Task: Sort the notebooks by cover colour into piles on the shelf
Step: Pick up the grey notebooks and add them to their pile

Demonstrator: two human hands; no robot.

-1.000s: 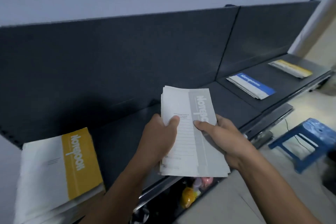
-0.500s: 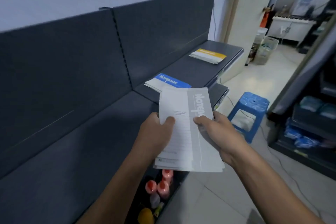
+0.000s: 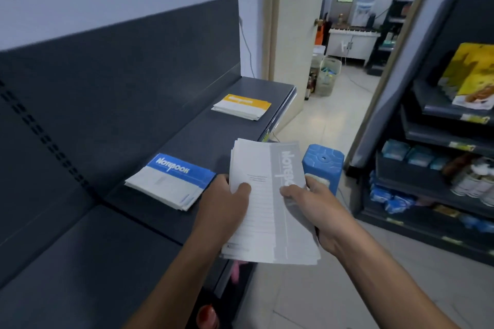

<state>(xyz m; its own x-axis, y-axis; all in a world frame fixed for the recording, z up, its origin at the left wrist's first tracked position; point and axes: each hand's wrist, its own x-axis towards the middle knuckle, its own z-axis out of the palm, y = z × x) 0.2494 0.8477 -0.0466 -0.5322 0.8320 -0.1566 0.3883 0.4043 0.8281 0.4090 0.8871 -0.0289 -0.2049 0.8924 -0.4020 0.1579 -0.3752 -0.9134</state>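
Left hand (image 3: 227, 205) and right hand (image 3: 315, 208) each grip a side edge of the grey notebooks (image 3: 263, 168), thumbs on the top cover. The stack is held at the shelf (image 3: 203, 139) front, long axis toward 12 o'clock. The blue pile (image 3: 171, 181) lies at 10 o'clock, just beside the left hand. The yellow pile (image 3: 242, 107) lies at 12 o'clock, well apart. Judged: bare shelf between them suits grey.

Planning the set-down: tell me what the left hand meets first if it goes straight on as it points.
Probably bare shelf between the blue pile and the yellow pile. The left hand, gripping the grey notebooks, points just past the blue pile; its height is unclear.
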